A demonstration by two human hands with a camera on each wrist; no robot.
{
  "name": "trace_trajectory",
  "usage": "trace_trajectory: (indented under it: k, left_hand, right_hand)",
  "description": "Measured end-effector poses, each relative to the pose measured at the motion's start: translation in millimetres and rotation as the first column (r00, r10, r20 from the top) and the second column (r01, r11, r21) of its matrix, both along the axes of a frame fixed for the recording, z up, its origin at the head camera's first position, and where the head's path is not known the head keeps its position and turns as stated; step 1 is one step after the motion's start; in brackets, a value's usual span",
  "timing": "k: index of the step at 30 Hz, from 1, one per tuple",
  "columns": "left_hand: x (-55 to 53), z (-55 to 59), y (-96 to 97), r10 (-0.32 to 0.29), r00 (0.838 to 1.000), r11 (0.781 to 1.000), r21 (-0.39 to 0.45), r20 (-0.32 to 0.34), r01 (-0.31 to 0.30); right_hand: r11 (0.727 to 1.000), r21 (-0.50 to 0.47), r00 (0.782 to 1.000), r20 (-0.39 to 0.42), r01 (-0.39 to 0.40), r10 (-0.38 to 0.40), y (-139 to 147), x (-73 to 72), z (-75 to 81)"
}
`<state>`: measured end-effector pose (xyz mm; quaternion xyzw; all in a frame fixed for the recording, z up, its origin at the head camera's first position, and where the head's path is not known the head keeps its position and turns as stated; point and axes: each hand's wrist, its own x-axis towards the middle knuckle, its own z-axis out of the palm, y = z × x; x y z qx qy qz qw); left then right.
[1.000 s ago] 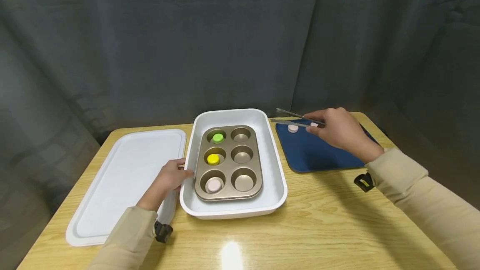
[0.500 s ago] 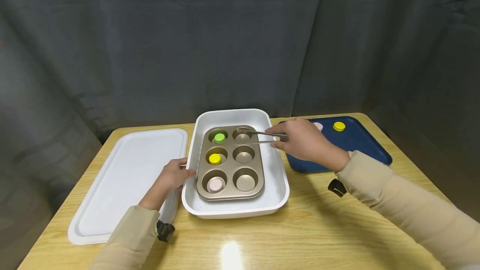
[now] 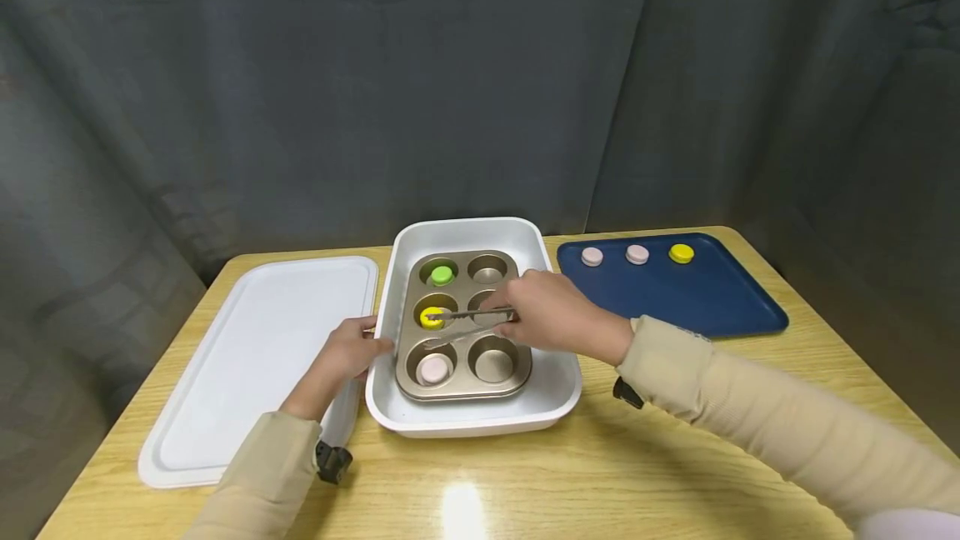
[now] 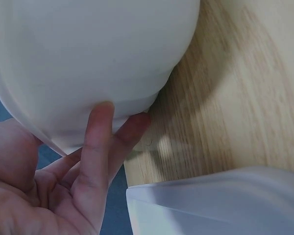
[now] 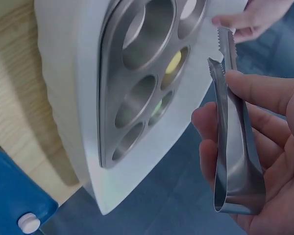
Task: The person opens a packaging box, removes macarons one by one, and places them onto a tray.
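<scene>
My left hand [image 3: 348, 354] grips the left rim of a deep white tub [image 3: 472, 427], thumb over the edge and fingers against the outer wall. Inside the tub lies a bronze muffin pan [image 3: 461, 346]. Its left cups hold a green macaron [image 3: 442, 275] at the back, a yellow macaron [image 3: 431, 323] in the middle and a pale pink macaron [image 3: 433, 370] in front. Above the pan, my right hand [image 3: 551, 311] holds metal tongs [image 5: 237, 166] with toothed tips. The tongs' arms stand apart, one tip overlapping the yellow macaron in the head view.
On the right, a dark blue tray [image 3: 660, 298] carries two pale pink macarons [image 3: 637, 254] and another yellow macaron [image 3: 681, 253] along its back. A white tray or lid [image 3: 247, 373] lies left of the tub. A dark curtain [image 3: 465, 90] hangs behind the wooden table [image 3: 600, 482].
My right hand has brought the tongs leftward and nearer from over the blue tray to above the muffin pan, uncovering the macarons on that tray. The left hand keeps its hold on the tub.
</scene>
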<state>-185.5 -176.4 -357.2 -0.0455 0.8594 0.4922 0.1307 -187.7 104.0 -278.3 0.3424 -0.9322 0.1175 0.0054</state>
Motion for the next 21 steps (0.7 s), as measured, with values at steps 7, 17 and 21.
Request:
trace_trajectory:
  k: [7,17,21]
  left_hand:
    - [-1.3,-0.5,-0.8,0.001,1.000,1.000,-0.007,0.009,-0.001]
    - [-0.8,-0.2,-0.7,-0.004,1.000,1.000,-0.024,0.005,0.004]
    - [-0.4,0.6,-0.3,-0.005,1.000,1.000,-0.022,0.007,0.005]
  right_hand:
    - [0.997,0.035,0.998,0.012,-0.068,0.067,-9.4,3.3,-7.4]
    - [0.995,0.068,0.995,0.072,-0.075,0.070,-17.0,4.7,-12.8]
    - [0.995,0.064,0.994,0.085,-0.071,0.065,-18.9,4.6,-13.7]
